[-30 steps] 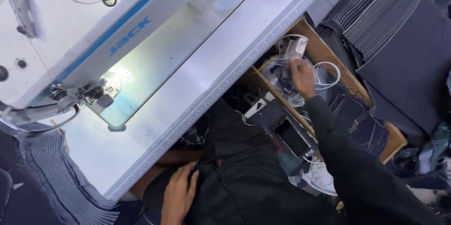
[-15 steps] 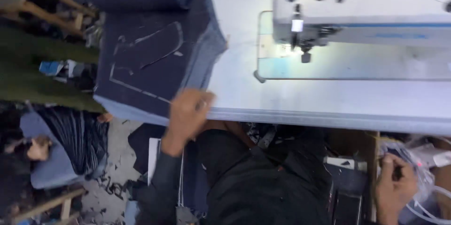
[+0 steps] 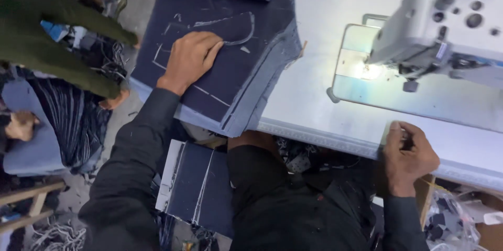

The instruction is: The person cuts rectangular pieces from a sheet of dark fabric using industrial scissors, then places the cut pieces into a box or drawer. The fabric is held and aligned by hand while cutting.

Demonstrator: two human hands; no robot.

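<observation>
White tabletop [image 3: 314, 99], cluttered workshop floor at left with fabric scraps. Left hand [image 3: 189, 58] lies flat, fingers spread, on one stack of dark denim panels [image 3: 246, 67] with chalk marks, overhanging the tabletop's left edge. One sewing machine [image 3: 445, 25] at the right, lamp lit. Right hand [image 3: 409, 155] at the near edge, fingers curled narrow on something small; can't tell what.

Denim stack [image 3: 246, 67] on table [image 3: 314, 88], left of sewing machine [image 3: 445, 25]
</observation>
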